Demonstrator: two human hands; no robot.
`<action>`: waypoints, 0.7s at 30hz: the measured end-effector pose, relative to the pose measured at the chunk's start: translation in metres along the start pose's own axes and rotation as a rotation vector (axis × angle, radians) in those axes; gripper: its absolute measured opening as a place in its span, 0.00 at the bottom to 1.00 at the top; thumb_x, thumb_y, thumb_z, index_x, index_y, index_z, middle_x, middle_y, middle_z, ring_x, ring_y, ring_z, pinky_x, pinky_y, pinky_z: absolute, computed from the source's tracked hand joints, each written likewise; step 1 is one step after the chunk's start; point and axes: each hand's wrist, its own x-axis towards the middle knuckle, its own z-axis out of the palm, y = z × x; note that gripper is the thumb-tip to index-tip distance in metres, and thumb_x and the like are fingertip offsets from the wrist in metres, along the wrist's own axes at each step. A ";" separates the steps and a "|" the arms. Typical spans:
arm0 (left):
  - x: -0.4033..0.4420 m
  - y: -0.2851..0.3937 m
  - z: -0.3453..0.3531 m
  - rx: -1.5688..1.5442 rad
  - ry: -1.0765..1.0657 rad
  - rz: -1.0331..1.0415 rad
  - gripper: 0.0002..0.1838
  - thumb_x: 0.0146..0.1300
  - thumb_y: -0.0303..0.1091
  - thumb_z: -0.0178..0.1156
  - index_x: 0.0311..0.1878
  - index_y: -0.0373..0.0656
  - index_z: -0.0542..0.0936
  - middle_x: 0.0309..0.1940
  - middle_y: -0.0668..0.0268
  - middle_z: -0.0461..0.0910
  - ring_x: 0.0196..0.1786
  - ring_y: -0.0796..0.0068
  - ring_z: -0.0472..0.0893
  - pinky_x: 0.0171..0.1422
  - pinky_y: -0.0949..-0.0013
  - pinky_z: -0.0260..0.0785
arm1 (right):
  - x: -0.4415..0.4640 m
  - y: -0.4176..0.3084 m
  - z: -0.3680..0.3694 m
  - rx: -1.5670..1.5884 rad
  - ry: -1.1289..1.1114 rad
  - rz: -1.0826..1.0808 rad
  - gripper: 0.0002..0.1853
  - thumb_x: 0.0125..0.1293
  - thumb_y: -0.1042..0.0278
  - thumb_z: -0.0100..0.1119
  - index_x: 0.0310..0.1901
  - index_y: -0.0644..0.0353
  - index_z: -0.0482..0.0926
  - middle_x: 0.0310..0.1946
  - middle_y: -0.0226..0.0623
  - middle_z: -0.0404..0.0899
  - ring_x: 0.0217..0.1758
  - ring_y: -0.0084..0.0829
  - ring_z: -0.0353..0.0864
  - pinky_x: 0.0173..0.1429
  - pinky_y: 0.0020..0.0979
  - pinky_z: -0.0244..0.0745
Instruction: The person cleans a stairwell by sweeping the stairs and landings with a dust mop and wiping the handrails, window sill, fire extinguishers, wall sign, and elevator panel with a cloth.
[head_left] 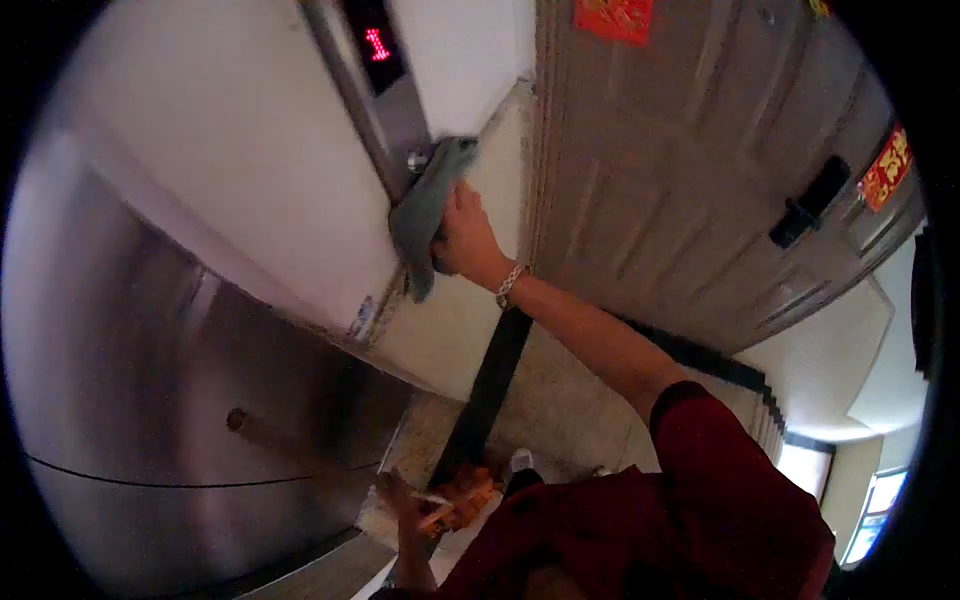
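My right hand (470,238), with a bracelet at its wrist, presses a grey-green cloth (425,215) against the lower part of a metal elevator button panel (392,118). Its fingers are closed on the cloth, which hangs in folds and covers the panel's bottom end. A round button (417,160) shows just above the cloth. Low in view, my left hand (400,497) is dim and blurred beside an orange crumpled-looking thing (470,497). Whether the fingers hold that thing I cannot make out.
A red "1" glows on the panel's display (376,44). Shiny metal elevator doors (150,400) curve along the left. On the right is a brown panelled door (660,170) with a black handle (812,203) and red-gold decorations (612,18). A dark strip (490,385) crosses below my right hand.
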 end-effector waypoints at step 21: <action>-0.300 0.189 0.406 0.272 -0.725 0.617 0.17 0.57 0.42 0.62 0.26 0.37 0.70 0.22 0.66 0.68 0.25 0.75 0.68 0.28 0.70 0.63 | -0.801 0.251 -0.459 0.202 0.568 1.433 0.25 0.56 0.68 0.56 0.57 0.57 0.68 0.44 0.49 0.75 0.47 0.44 0.74 0.50 0.38 0.70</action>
